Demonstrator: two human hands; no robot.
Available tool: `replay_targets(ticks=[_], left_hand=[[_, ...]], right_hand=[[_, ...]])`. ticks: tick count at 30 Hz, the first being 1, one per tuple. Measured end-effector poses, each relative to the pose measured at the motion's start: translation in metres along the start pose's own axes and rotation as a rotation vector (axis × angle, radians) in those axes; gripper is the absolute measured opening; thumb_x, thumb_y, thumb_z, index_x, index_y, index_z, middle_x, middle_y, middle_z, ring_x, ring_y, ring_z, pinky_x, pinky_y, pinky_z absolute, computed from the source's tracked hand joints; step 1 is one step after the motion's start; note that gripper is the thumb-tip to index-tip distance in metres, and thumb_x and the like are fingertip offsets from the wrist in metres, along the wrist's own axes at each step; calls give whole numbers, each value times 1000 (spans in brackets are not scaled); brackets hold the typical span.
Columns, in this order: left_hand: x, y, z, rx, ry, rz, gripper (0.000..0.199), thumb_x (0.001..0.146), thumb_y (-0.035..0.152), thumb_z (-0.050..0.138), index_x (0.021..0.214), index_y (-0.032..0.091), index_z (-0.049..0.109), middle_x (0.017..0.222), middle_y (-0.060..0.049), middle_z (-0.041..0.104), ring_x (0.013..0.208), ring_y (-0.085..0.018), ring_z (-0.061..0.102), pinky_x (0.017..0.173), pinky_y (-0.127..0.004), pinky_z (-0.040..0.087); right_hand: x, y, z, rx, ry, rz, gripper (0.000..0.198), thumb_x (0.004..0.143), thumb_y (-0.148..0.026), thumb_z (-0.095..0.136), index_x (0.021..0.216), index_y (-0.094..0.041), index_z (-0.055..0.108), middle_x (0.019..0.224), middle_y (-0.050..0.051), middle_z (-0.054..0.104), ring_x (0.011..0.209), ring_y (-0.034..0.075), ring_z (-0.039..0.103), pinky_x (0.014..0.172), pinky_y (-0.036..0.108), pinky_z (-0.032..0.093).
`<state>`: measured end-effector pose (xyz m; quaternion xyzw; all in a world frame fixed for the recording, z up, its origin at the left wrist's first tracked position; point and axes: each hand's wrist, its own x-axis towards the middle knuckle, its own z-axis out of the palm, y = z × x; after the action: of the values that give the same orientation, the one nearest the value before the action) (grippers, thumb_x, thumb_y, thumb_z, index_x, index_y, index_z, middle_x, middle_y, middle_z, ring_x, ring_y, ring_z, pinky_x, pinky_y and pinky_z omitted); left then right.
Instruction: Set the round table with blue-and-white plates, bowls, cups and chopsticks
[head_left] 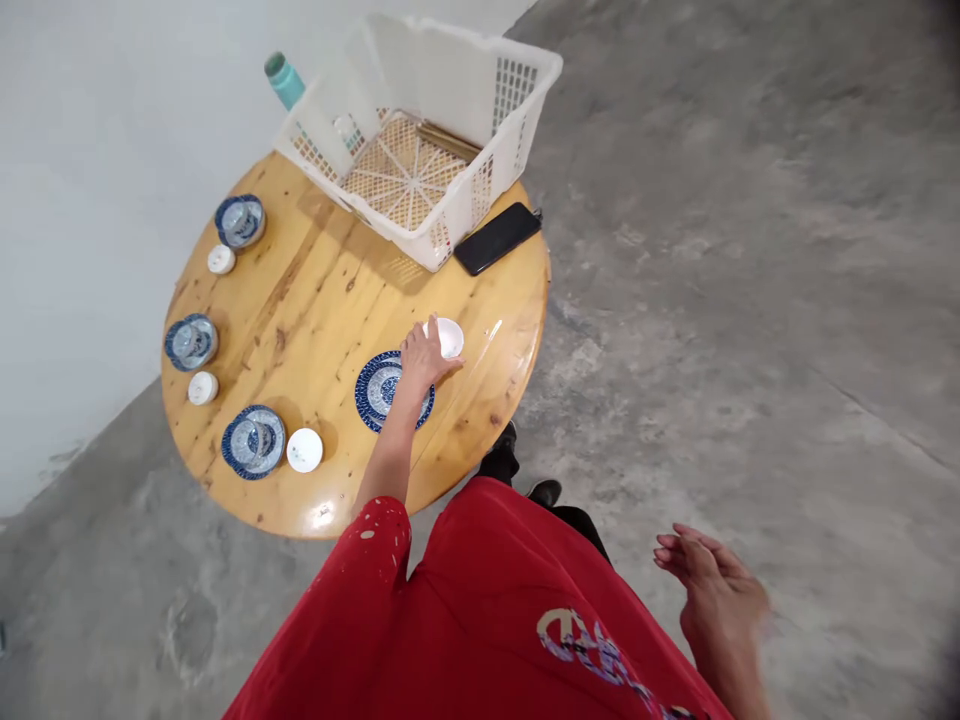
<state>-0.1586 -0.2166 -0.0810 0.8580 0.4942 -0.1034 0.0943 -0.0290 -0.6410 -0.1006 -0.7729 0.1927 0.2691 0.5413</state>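
Observation:
My left hand [424, 354] is closed on a small white bowl [450, 338], thumb and fingers at its rim. Beside and partly beneath this hand lies a blue-and-white patterned plate [367, 395] with a smaller patterned dish [383, 384] on it; my forearm covers part of both. Away from the table, over the floor, my right hand [718, 592] hangs with loosely bent fingers and nothing in it.
On the round wooden table [322, 300], several blue-patterned plate settings [253, 442] with clear glasses stand along the left, white bowls [305, 450] beside them. A white plastic basket [480, 190] holding brown sticks [448, 140], a black phone [498, 238] and a teal bottle [285, 82] occupy the far side.

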Motion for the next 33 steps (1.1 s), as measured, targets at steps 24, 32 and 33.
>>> replay_targets(ticks=[24, 32, 33], left_hand=[[-40, 62, -2, -117, 215, -368, 62, 96, 39, 58, 150, 12, 45, 155, -23, 48, 145, -34, 44, 118, -48, 35], [-119, 58, 6, -301, 735, -878, 34, 99, 28, 42, 122, 15, 63, 122, -17, 69, 119, -24, 63, 103, -38, 51], [-126, 58, 5, -319, 771, -899, 33, 99, 31, 43, 119, 16, 64, 119, -15, 70, 115, -23, 65, 99, -38, 53]], right_hand=[[177, -181, 131, -360, -637, -185, 42, 64, -53, 80, 85, -18, 70, 69, 2, 68, 54, 15, 59, 52, 28, 53], [221, -218, 176, -461, -815, -252, 41, 65, -53, 81, 86, -19, 71, 68, 2, 68, 54, 15, 59, 52, 29, 52], [221, -221, 183, -468, -823, -261, 42, 65, -54, 81, 87, -19, 71, 68, 2, 68, 53, 15, 59, 52, 29, 53]])
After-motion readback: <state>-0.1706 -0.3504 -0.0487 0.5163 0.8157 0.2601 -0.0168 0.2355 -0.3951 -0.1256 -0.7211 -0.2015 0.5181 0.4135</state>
